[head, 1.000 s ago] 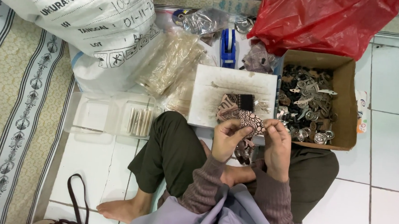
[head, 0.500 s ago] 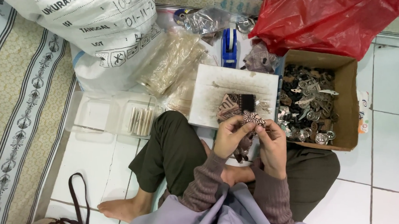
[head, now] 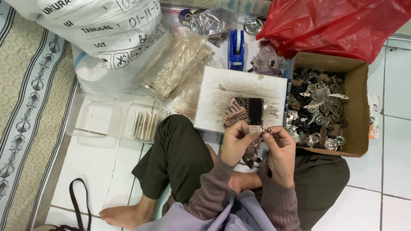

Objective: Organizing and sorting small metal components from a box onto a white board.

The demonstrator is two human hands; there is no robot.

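We are pinching a small patterned ornament (head: 255, 130) between our left hand (head: 236, 143) and right hand (head: 281, 150), both clenched on it just over our lap, at six o'clock from the white board (head: 225, 91), apparently mid-assembly, so steady fingertip alignment seems needed next.

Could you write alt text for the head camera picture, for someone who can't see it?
A person sitting cross-legged on a tiled floor holds a small patterned ornament between left hand and right hand. Ahead lie a white board and a cardboard box of metal bits.
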